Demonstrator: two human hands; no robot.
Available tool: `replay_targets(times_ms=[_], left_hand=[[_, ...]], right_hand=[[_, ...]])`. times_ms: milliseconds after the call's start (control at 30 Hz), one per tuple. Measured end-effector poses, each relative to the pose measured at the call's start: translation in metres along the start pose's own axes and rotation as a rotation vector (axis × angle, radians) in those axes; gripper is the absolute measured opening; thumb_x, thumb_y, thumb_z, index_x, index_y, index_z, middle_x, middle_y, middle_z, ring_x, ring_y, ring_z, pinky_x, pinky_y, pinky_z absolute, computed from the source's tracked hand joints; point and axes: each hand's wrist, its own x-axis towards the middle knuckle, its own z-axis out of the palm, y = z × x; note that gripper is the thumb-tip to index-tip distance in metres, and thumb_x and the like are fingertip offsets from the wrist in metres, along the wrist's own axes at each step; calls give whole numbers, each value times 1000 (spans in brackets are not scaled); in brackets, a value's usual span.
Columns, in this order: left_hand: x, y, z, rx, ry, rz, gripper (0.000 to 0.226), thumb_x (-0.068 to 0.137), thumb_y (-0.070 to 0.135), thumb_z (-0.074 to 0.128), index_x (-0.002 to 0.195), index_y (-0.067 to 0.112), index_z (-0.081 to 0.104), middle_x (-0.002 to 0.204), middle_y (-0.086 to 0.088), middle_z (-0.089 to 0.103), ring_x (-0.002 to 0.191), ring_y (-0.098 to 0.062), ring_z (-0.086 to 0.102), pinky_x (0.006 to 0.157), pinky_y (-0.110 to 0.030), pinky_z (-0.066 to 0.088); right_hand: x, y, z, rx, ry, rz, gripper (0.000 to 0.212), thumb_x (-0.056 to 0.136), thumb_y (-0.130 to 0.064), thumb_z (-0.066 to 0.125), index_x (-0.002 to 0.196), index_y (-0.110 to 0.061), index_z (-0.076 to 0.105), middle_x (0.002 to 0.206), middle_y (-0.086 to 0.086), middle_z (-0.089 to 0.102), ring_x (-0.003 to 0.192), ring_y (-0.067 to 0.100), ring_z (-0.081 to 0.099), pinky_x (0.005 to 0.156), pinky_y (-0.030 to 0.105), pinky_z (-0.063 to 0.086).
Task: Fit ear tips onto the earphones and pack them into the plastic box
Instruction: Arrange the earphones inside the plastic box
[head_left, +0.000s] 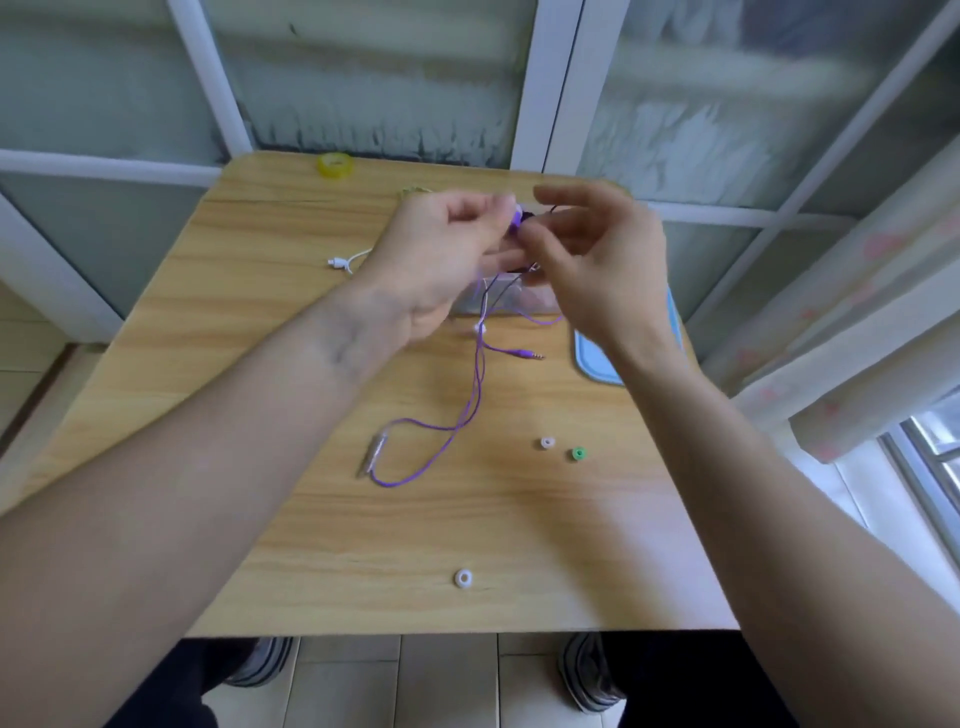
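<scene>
Above table (311, 519), both hands apparently pinch purple earbud (518, 218).

A home room: a small wooden table (311, 545) under the hands, frosted windows (389, 78) beyond them, floral curtain (857, 322) to their right.

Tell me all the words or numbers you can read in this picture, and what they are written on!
None: no word, number or brand can be read anywhere.
The yellow tape roll, the blue lid, the plastic box and the purple earphones show no print, and the view is blurred.
</scene>
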Motion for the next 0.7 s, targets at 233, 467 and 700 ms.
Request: replay_targets(times_ms=[233,467,700], left_hand=[[46,32,26,-97,148,-20,26,95,-8,49,73,3,58,72,-9,58,61,-15,59,57,-23,53],[65,75,13,-566,324,-48,31,97,-4,30,84,3,57,65,-6,48,52,-20,47,43,-20,44],[49,72,-10,-446,308,-8,28,91,9,36,65,10,45,57,-5,40,39,-17,44,47,-20,33]], right_hand=[[26,-13,2,-120,14,-149,24,86,-18,68,110,-18,70,99,-11,74,89,-1,70,75,24,58],[3,2,21,-446,-470,180,34,75,-37,82,98,-15,70,63,-9,53,53,4,46,55,19,37],[14,-11,-7,69,-412,507,23,99,-5,53,78,-1,61,66,13,70,49,21,68,54,34,60]])
